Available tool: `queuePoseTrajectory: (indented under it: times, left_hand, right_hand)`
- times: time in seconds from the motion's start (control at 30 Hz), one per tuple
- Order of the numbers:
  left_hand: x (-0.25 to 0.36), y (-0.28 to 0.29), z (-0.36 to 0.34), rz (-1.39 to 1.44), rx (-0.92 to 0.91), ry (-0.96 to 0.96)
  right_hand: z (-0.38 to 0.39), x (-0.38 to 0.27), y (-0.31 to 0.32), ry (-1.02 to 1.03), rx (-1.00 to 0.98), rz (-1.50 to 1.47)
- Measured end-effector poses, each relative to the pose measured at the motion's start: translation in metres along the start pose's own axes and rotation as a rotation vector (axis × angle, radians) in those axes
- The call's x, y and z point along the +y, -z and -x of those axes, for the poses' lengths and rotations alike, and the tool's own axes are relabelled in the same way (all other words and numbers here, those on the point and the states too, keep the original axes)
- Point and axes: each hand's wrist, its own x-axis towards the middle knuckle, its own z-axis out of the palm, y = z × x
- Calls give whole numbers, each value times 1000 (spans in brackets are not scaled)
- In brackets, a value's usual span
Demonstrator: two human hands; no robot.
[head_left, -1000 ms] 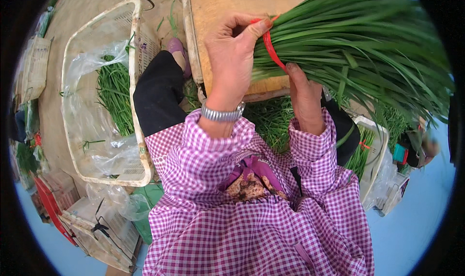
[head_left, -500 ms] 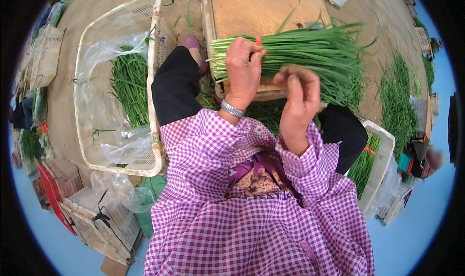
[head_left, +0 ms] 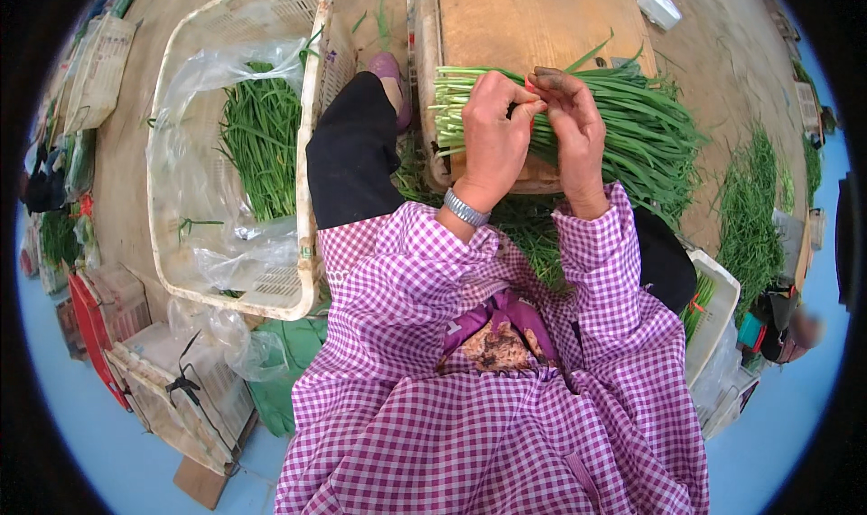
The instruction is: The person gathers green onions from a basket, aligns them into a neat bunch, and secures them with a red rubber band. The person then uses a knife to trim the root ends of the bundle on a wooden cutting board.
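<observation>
A thick bunch of garlic chives (head_left: 641,140) lies across the wooden board (head_left: 542,18) in front of me, pale stems to the left and green leaves to the right. Over the bunch, my left hand (head_left: 495,131) is closed in a pinch on a red tie (head_left: 531,85), a metal watch on its wrist. My right hand (head_left: 576,126), its fingertips dirty, meets it there, with fingers bent and closed on the same tie. Only a short bit of the tie shows between the fingers.
To the left stands a white plastic crate (head_left: 312,154) with a clear liner and more chives (head_left: 262,145). A smaller white crate (head_left: 718,321) is by my right knee. Loose greens (head_left: 751,203) lie on the floor at right. A white foam box (head_left: 657,4) sits beyond the board.
My right hand has moved up and inward to meet my left hand at the red tie. The view has shifted, so the board and bunch appear farther right.
</observation>
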Motion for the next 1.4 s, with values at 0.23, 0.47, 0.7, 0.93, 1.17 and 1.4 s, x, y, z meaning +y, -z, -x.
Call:
queuePoseTrajectory:
  times: [0.23, 0.47, 0.7, 0.93, 1.17, 1.4]
  left_hand:
    - [2, 2, -3, 25, -34, 52]
    - [10, 1, -2, -59, -26, -143]
    - [13, 2, 2, -131, -21, -167]
    - [43, 39, -9, -732, -458, -238]
    - [3, 34, -22, -947, -666, -319]
    - [14, 36, -27, -1086, -789, -382]
  right_hand:
    - [-2, -8, 1, 81, -122, 311]
    - [4, 0, 2, -13, -18, 148]
    - [5, 6, 1, 13, 45, 156]
    - [6, 2, 3, -37, 55, 83]
    - [6, 8, 0, -103, 113, -27]
    - [12, 2, 4, -82, 99, 86]
